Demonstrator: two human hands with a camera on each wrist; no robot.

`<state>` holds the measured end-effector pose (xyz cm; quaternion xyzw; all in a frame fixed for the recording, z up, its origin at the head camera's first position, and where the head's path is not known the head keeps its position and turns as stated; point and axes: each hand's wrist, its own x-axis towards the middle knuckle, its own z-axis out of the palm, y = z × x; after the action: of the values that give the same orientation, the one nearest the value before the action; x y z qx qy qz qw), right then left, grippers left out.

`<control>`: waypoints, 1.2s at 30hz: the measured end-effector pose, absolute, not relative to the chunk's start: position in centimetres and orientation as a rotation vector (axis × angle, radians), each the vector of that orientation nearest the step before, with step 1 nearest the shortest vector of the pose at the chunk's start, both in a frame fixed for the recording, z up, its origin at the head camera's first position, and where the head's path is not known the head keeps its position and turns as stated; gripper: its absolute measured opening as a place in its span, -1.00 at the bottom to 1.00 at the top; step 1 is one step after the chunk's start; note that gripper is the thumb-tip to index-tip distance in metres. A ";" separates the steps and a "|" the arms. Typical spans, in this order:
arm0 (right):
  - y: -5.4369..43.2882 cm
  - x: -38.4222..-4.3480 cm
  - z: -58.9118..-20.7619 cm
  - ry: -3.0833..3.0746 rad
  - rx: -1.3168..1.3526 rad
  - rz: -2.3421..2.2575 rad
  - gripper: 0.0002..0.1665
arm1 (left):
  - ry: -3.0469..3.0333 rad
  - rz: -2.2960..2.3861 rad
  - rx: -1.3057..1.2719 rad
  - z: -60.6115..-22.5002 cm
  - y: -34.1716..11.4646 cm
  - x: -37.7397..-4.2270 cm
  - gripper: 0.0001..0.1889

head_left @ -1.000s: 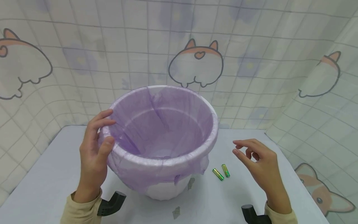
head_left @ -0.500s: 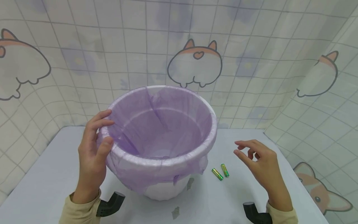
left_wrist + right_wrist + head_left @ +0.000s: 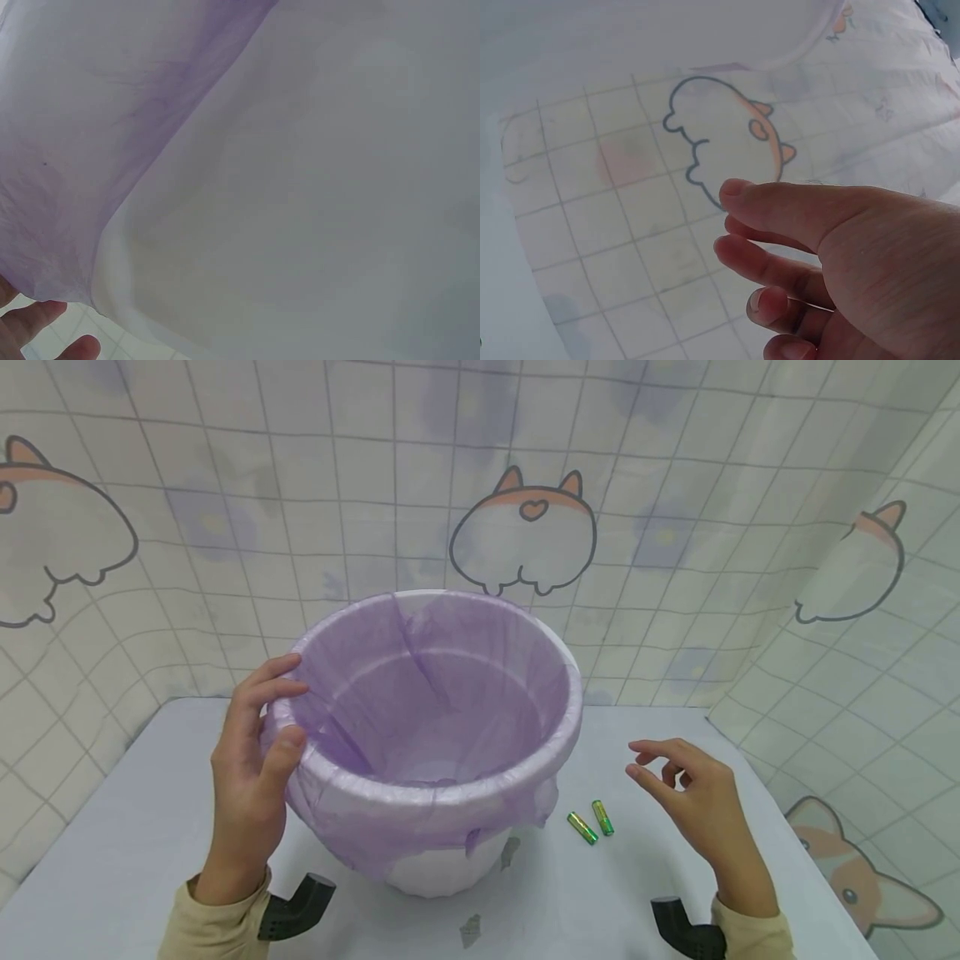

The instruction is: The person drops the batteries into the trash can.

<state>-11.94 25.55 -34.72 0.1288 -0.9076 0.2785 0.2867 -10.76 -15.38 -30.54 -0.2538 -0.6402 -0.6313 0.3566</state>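
The lined bin [image 3: 442, 793] is blocking the middle of the surface [image 3: 600, 910], its mouth [image 3: 450, 710] lying unobstructed from above. The left hand [image 3: 251, 760] is obstructing its left rim [image 3: 281, 713]. A gap is separating the right hand [image 3: 697, 797] from two batteries [image 3: 582, 828]; a backdrop [image 3: 375, 518] is closing off the rear.

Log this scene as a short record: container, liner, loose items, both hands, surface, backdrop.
container: white bin, standing on the table
liner: purple bag, lining the bin and folded over its rim
loose items: two green batteries, lying near each other, right of the bin
left hand: holds the bin's lined rim
right hand: holds nothing; thumb and index fingertips close together
surface: white table
backdrop: gridded sheet with cartoon dogs
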 end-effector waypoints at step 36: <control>26.7 -14.5 -38.5 -2.734 0.145 0.820 -0.66 | -1.634 -1.661 -0.674 -30.6 -15.3 -10.8 -0.65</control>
<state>-14.53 26.74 -38.54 0.0503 -0.9470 0.2839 0.1414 -10.77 -15.34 -30.59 -0.2602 -0.6311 -0.6413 0.3504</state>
